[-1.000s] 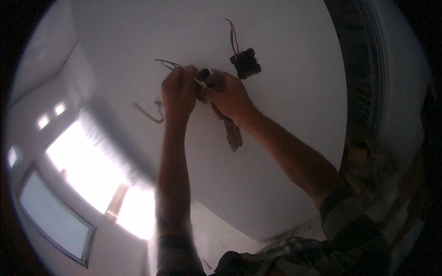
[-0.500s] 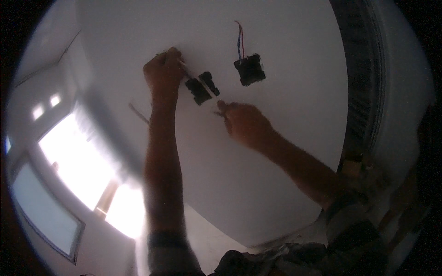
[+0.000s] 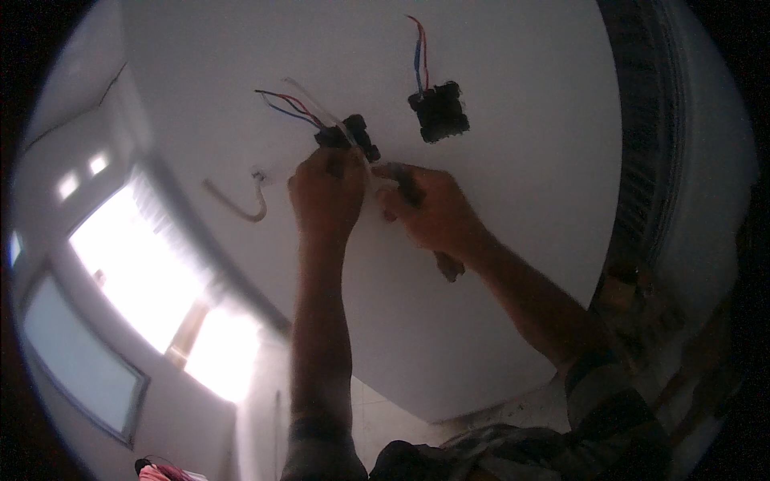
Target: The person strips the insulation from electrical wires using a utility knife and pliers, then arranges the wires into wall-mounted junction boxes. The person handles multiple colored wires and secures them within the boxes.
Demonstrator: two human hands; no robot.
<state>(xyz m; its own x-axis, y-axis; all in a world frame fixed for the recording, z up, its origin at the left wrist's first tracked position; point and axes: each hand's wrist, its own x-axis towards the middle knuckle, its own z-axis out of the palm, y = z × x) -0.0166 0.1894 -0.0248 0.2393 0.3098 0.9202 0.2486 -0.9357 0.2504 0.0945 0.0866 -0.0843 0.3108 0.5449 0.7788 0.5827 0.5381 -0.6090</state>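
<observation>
A black wall box [image 3: 362, 135] is set in the pale wall, with thin red and blue wires [image 3: 293, 108] coming out of its left side. Across the box runs a whitish cable [image 3: 325, 107], and my left hand [image 3: 327, 188] closes on it just below the box. My right hand [image 3: 441, 208] is wrapped around a dark-handled hand tool [image 3: 451, 266], whose lower end shows under the palm. Its tip meets the cable beside my left fingers, too blurred to tell the tool's exact kind.
Up to the right is a second black wall box [image 3: 441, 112] with red and blue wires [image 3: 419, 56] sticking up. A bent whitish cable [image 3: 258, 207] comes out of the wall at left. A bright window [image 3: 136, 264] lies farther left, and a dark curtain-like strip [image 3: 642, 120] at right.
My left hand has come down and right, from the wires' side to below the box, uncovering the wires. My right hand has turned, so the tool's handle now shows.
</observation>
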